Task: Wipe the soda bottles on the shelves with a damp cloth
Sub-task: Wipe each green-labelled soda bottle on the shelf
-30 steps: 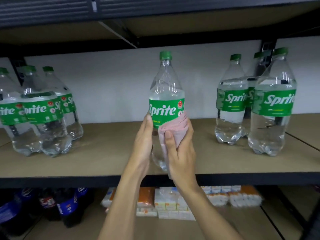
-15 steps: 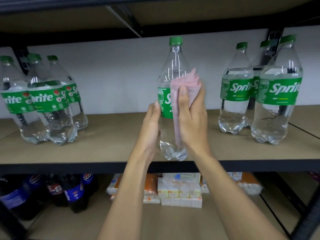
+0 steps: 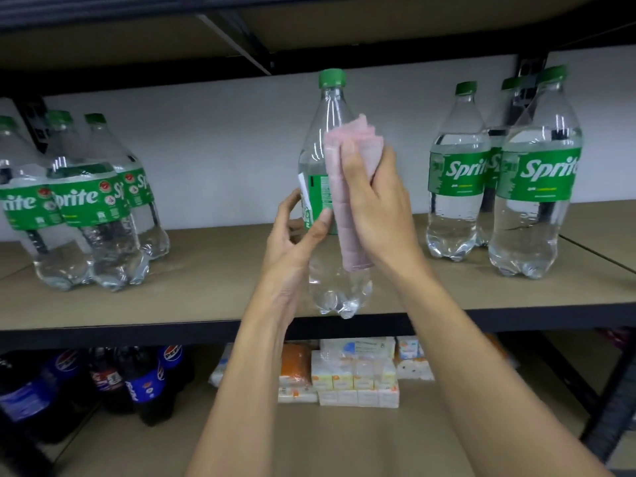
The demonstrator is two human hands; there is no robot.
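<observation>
Two hands on one Sprite bottle (image 3: 321, 132), upright at the middle of the view, green cap at twelve o'clock. Grips it from nine o'clock with the left hand (image 3: 296, 242), fingers curled behind the green label, thumb laid across the label's front. Holds a folded pink cloth (image 3: 347, 201) in the right hand (image 3: 375, 204) from three o'clock, fingers curled over the cloth and pressing it against the bottle's shoulder and label. Cloth tail down toward six o'clock, ending just above the bottle's clear base.

Base level with the dark front edge of the brown shelf (image 3: 213, 280); cannot tell whether it rests there or hangs just in front.

Open shelf board on both sides of the held bottle. Left group (image 3: 86, 208) of three Sprite bottles well apart at nine o'clock, packed touching one another. Right group (image 3: 537, 187) of three more at three o'clock, nearer than the left group, set back from the front edge. White wall (image 3: 223, 149) behind. Underside of the upper shelf (image 3: 137, 39) at twelve o'clock, with clear room above the cap.

Below, at seven o'clock, dark Pepsi bottles (image 3: 144, 380); at six o'clock, small stacked boxes (image 3: 358, 380).
</observation>
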